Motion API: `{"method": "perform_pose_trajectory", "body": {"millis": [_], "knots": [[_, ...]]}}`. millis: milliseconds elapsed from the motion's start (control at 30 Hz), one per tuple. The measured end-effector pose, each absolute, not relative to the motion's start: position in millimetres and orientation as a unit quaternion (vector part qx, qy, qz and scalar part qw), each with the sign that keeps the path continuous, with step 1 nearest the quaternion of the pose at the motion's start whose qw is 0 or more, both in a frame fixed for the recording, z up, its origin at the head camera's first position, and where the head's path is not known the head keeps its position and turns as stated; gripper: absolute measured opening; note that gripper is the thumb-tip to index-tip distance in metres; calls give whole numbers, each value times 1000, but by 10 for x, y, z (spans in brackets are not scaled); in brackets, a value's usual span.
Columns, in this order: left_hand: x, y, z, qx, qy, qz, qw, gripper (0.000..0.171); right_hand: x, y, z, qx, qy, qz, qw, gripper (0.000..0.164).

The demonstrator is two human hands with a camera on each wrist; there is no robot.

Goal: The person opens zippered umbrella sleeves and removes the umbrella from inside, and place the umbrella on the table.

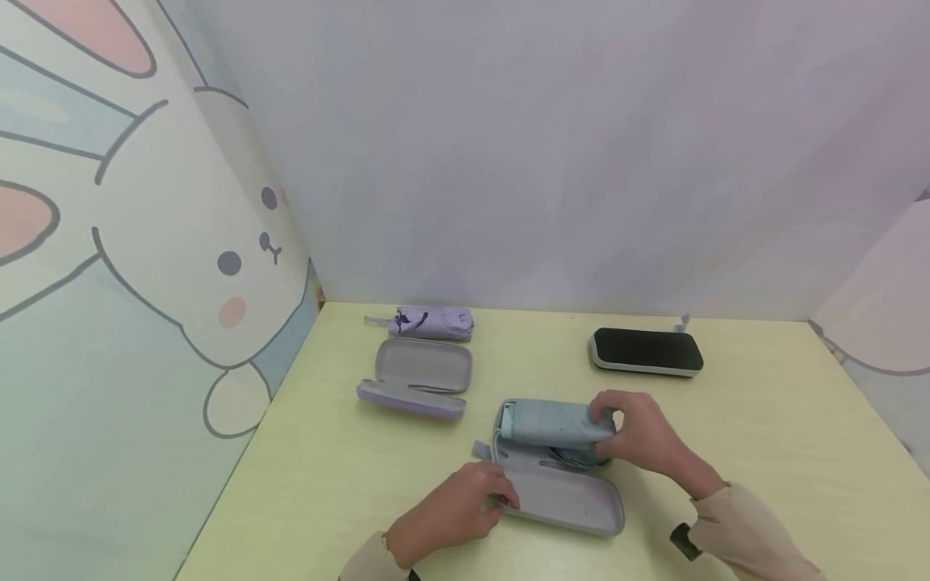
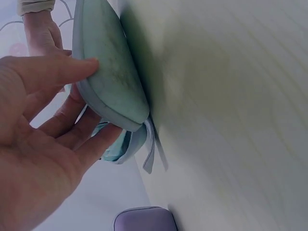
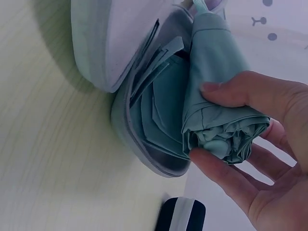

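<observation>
A grey-lined, pale green case [image 1: 563, 496] lies open on the table, one half towards me. My left hand [image 1: 461, 504] pinches the left end of that near half, thumb on its green outer face [image 2: 110, 62]. With thumb and fingers, my right hand [image 1: 643, 432] grips the right end of a folded teal umbrella [image 1: 552, 421]. The umbrella lies over the far half of the case, its wrist cord at the left. Beneath it, folded teal cloth [image 3: 168, 91] shows inside the case. The umbrella's gathered end faces the right palm in the right wrist view.
Back left on the table [image 1: 291, 500] lies a folded purple umbrella [image 1: 436, 323], behind an open purple case [image 1: 424, 363] with a grey lining. A shut black case [image 1: 648, 351] with a pale rim sits at the back right. Walls stand behind and at both sides.
</observation>
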State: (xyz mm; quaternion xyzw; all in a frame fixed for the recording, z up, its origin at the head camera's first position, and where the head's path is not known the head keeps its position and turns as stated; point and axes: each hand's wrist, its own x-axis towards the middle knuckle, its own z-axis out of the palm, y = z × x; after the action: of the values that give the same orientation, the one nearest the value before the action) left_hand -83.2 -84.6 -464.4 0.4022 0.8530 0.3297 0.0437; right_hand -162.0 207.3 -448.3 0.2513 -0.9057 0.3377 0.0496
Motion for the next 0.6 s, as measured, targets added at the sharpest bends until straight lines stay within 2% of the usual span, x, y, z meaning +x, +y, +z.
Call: {"method": "perform_pose_trajectory", "body": {"millis": [267,600], "knots": [[-847,-854,-4659,405,847,342,39,22,-1643,2139,-4334,214,-897,386,32,37],[-832,-851,-4644,409,847,338,33,23,-2003,2048,-4256,223,-888,391,93,39]]}}
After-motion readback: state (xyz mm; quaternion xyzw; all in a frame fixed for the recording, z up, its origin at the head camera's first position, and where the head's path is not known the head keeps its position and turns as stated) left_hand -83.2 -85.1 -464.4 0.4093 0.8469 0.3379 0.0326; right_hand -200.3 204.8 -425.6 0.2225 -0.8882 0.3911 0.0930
